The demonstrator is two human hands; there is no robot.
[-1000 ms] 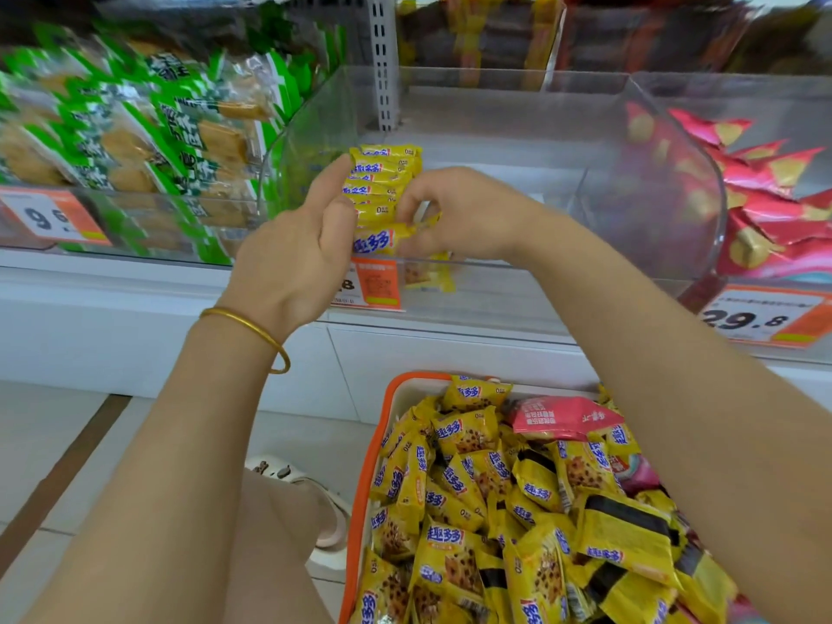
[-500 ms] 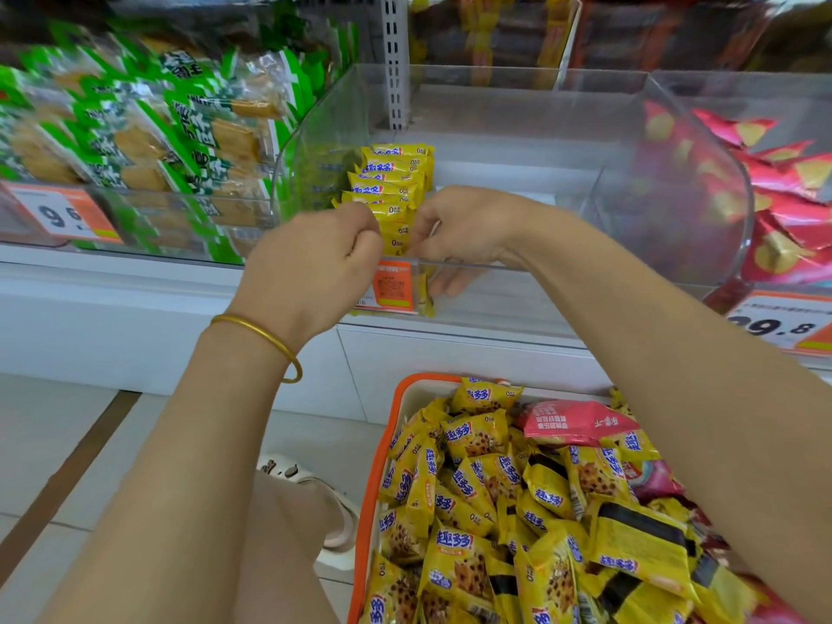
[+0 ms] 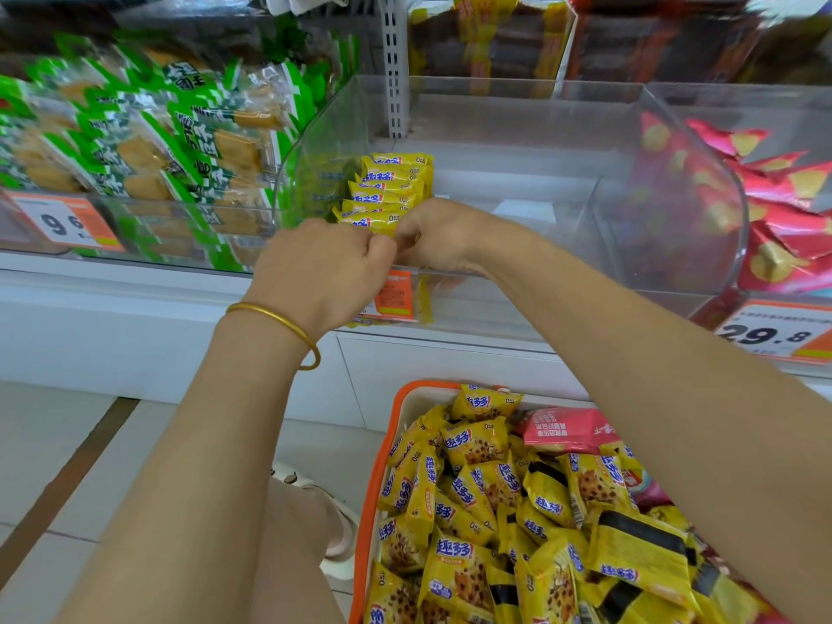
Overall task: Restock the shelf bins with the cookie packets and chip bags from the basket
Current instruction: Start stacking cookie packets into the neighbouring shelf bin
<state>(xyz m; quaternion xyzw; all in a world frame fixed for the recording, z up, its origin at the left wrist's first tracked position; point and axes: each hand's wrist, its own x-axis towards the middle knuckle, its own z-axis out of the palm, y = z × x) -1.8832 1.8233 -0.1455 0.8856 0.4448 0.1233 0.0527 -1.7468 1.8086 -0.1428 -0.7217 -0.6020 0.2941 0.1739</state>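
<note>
A row of yellow cookie packets (image 3: 388,184) stands on edge at the left side of a clear shelf bin (image 3: 653,227). My left hand (image 3: 322,265) and my right hand (image 3: 443,236) meet at the front of that row, fingers curled, pinching the nearest packet between them. Some right-hand fingertips show through the bin's front wall. Below, an orange-rimmed basket (image 3: 377,470) holds several yellow cookie packets (image 3: 472,448) and a pink bag (image 3: 568,429).
Green biscuit packs (image 3: 148,141) fill the bin to the left; red chip bags (image 3: 783,209) fill the one to the right. Price tags (image 3: 770,336) hang along the shelf front. My knee and shoe (image 3: 335,526) are beside the basket on the tiled floor.
Both hands have lowered the held stack of packets into the bin and closed together at the front end of the row.
</note>
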